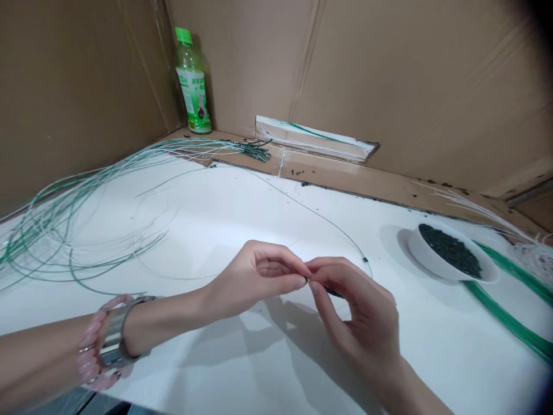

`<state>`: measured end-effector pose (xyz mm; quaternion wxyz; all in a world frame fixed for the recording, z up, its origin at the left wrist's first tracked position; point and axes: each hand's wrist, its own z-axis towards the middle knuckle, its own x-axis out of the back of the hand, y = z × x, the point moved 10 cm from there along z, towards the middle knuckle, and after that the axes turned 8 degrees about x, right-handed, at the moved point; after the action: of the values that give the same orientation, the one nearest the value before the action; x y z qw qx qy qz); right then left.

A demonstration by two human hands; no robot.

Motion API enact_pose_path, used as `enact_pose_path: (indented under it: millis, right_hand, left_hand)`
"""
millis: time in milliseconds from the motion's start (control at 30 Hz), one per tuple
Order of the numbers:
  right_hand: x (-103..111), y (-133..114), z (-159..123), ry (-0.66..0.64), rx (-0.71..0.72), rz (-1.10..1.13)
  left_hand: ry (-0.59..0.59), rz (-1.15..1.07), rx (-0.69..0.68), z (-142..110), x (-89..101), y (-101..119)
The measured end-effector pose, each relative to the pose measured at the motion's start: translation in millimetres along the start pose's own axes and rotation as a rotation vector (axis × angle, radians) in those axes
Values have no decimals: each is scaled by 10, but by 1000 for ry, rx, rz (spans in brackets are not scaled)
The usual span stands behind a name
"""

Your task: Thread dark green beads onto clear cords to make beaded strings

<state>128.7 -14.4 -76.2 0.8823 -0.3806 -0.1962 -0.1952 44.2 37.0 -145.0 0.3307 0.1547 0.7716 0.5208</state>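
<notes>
Far left of the grip: a loose tangle of long green-and-white wires (64, 230) sprawls across the white tabletop (216, 213), well apart from the hands.
Left wrist: a pink beaded bracelet (97, 340) sits just beside a metal wristwatch (116, 333).
Left hand (254, 276): closed to a pinch, thumb and fingertips gripping the end of a thin wire (307, 279).
Grip: the fingertips of both hands nearly meet at the middle of the table's front area, with a short run of dark beads (332, 292) just under them.
Right hand (356, 308): also pinching the same spot, fingers curved, opposite the left.
Beyond the grip: a bottle with a green cap (192, 80) stands upright in the cardboard corner; a bundle of beaded wires (254, 151) lies by the back edge.
Right of the grip: a tilted white bowl (449, 253) holds dark green beads (449, 249), beside thick green wire (510, 305).
</notes>
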Motion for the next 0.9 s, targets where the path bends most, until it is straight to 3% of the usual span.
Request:
enact_pose_path:
  millis: [300, 600, 800, 900]
  right_hand:
    - [31, -17, 7, 25, 26, -68]
    - [41, 31, -35, 54, -24, 3]
    - [87, -134, -2, 84, 98, -94]
    - [92, -115, 11, 78, 70, -86]
  left_hand:
    - [46, 35, -1, -21, 28, -3]
    - [79, 96, -50, -39, 36, 58]
    - [93, 153, -14, -39, 23, 31]
    - [89, 156, 14, -39, 25, 10]
